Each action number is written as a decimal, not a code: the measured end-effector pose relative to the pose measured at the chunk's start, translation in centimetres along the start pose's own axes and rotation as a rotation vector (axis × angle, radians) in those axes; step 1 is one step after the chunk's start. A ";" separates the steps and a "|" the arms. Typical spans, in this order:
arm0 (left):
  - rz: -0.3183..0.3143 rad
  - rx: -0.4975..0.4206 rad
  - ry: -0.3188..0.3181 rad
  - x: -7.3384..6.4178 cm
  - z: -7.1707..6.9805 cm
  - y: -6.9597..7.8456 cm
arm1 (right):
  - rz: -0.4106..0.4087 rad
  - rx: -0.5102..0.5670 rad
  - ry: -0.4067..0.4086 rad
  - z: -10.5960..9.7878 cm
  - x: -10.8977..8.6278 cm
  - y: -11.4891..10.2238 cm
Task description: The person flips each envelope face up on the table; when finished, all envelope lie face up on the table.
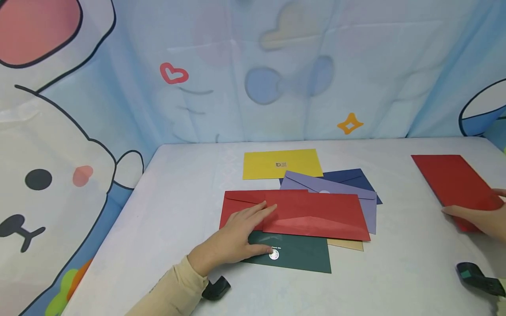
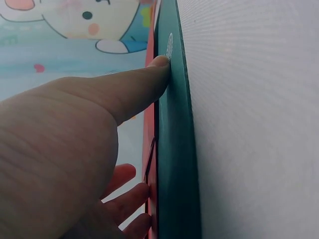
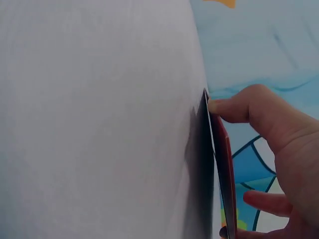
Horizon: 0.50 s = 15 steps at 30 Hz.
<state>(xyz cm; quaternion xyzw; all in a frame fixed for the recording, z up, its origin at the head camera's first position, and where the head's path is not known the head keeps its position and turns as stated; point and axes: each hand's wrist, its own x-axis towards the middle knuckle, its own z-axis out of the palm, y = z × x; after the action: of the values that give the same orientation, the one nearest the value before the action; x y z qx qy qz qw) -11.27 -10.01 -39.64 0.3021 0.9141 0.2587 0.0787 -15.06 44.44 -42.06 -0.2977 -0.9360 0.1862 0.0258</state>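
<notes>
My left hand [image 1: 235, 237] lies spread over the overlapping envelopes. Its fingers rest on a long red envelope [image 1: 316, 215], and the thumb touches a dark green envelope [image 1: 300, 254] beside its white round seal. In the left wrist view the thumb [image 2: 134, 84] is straight against the green envelope [image 2: 177, 149]. At the far right, my right hand [image 1: 482, 217] grips another red envelope [image 1: 454, 184] across its width, thumb on the near left edge. The right wrist view shows this red envelope [image 3: 228, 174] edge-on, between thumb and fingers, with a dark layer along its underside.
Behind the long red envelope lie a lavender envelope [image 1: 367, 213], a navy envelope [image 1: 352, 176] and a yellow envelope [image 1: 280, 164]. A tan envelope [image 1: 348, 244] peeks out below. The white table [image 1: 174, 197] ends at a cartoon-printed curtain [image 1: 221, 109].
</notes>
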 end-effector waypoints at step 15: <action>-0.007 0.012 0.000 0.1 0.0 -0.2 | -0.314 0.226 -0.140 -2.0 -3.8 -5.7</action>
<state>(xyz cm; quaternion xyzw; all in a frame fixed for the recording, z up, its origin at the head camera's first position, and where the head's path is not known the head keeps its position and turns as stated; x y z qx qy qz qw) -11.42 -10.05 -39.75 0.2994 0.9167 0.2531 0.0778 -14.74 38.67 -37.88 -0.1298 -0.9436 0.3039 0.0227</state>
